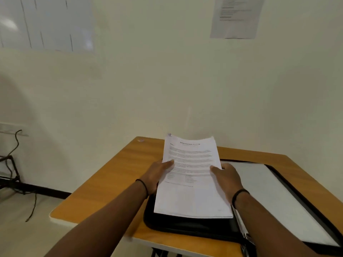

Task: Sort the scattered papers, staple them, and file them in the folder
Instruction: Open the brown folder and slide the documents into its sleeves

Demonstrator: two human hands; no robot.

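Observation:
A stack of white printed papers (pixel 193 175) is tilted up over the left half of an open black folder (pixel 178 226), its near edge resting on the folder. My left hand (pixel 157 176) grips the stack's left edge, thumb on top. On the right edge my right hand (pixel 225 176) holds the stack the same way. The folder's right half carries a white sheet (pixel 274 197) under a clear pocket, and metal ring clips (pixel 243 232) run along the spine. No stapler is in view.
The folder lies on a small wooden table (pixel 111 182) pushed against a cream wall (pixel 167 80). A paper notice (pixel 237 15) hangs at upper right, a whiteboard (pixel 44 23) at upper left. Cables (pixel 14 145) and a metal frame (pixel 9 173) stand on the floor at left.

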